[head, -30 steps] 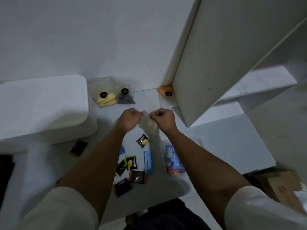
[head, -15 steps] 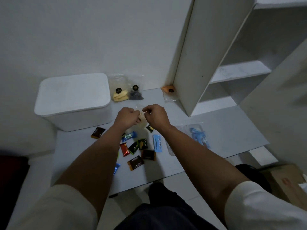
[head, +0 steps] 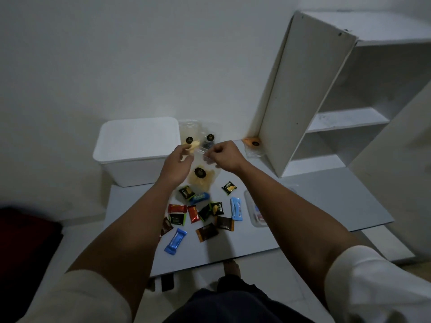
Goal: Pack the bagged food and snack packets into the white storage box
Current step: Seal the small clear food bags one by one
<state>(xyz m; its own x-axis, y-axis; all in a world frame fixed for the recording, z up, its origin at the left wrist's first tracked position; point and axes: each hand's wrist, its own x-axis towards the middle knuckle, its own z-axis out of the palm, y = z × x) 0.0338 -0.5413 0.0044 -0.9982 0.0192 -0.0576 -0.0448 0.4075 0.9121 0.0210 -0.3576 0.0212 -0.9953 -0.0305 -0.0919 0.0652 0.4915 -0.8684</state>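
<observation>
Right hand: the right hand is curled, its fingers pinching the top edge of a clear plastic bag of pale yellow chips with a round black sticker.
Left hand: the left hand is loosely spread beside the same bag's top, fingertips near it; I cannot tell whether they touch.
Bag: it hangs below both hands' fingers, its bottom at the grey tabletop.
Box: the lidded white plastic storage box sits just left of the left fingers.
Other bags: two clear stickered food bags stand just beyond the fingers, against the wall.
Packets: small coloured foil snack packets lie scattered nearer the person than the fingers.
</observation>
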